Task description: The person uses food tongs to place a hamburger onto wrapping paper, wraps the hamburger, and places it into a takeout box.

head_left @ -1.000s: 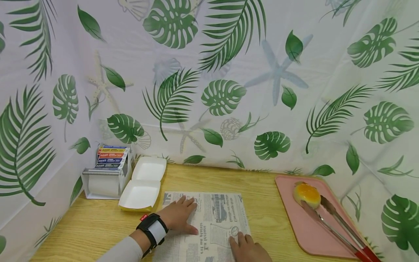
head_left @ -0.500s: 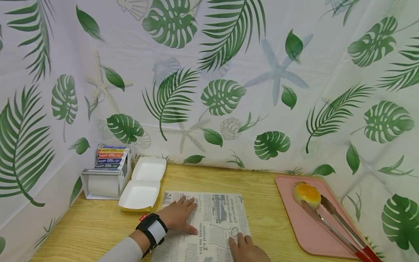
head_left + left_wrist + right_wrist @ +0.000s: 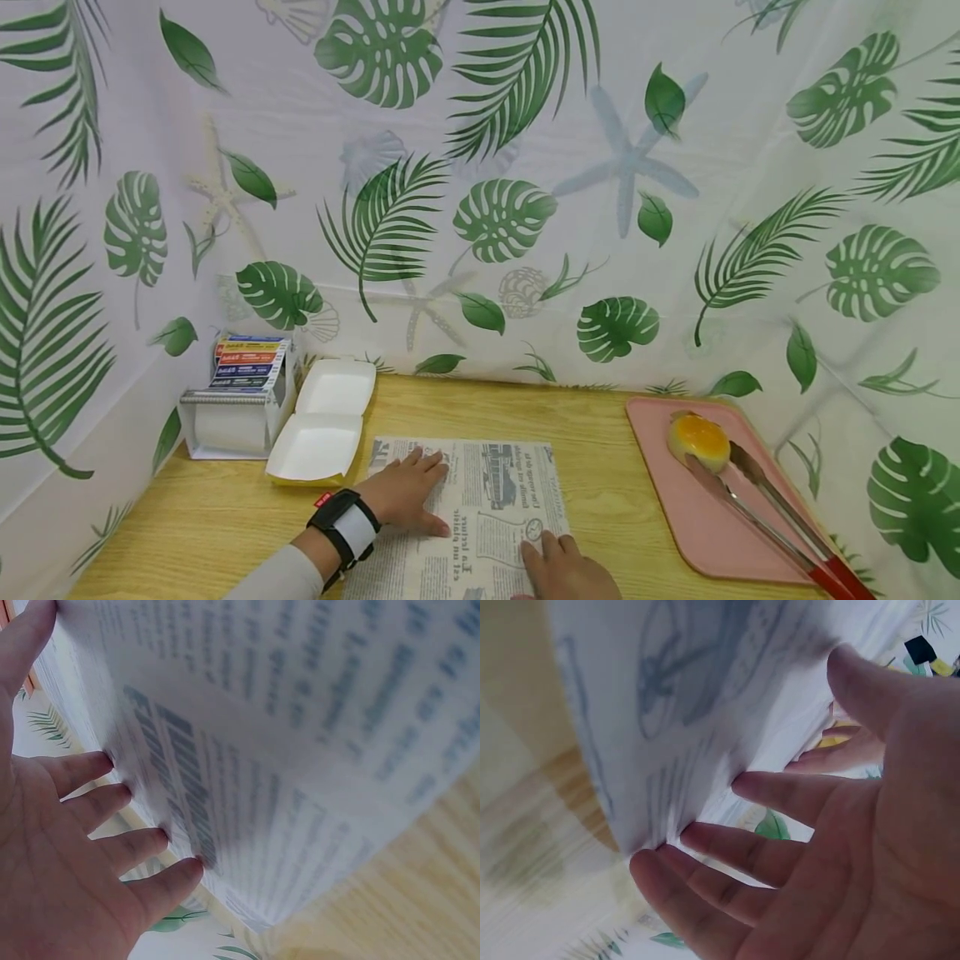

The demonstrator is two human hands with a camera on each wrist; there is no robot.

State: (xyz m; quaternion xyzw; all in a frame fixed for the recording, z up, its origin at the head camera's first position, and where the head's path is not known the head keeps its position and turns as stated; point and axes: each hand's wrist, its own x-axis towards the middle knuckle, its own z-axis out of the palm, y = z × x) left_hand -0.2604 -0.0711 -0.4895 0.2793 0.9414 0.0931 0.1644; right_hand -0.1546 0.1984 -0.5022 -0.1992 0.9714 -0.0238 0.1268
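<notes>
A sheet of newsprint-patterned wrapping paper (image 3: 487, 475) lies flat on the wooden table in the head view. My left hand (image 3: 407, 493), fingers spread, rests on its upper left part. Lower down, at the sheet's right side, my right hand (image 3: 567, 571) touches it with the fingertips; the frame's bottom edge cuts this hand off. In the left wrist view, the fingertips of the left hand (image 3: 82, 840) meet the printed paper (image 3: 247, 750). The right wrist view has the right hand (image 3: 802, 832) with its fingers extended and their tips on the paper (image 3: 675, 712).
An open white clamshell box (image 3: 315, 446) stands at the left, beside a white dispenser (image 3: 228, 425) with colourful labels. On the right, a pink tray (image 3: 705, 542) bears a glazed bun (image 3: 699, 442) and red-handled tongs (image 3: 772, 521). A leaf-patterned curtain (image 3: 517, 333) closes off the back.
The head view has shifted slightly, so the scene sits a little further left. Both hands keep their places on the paper, which lies as before.
</notes>
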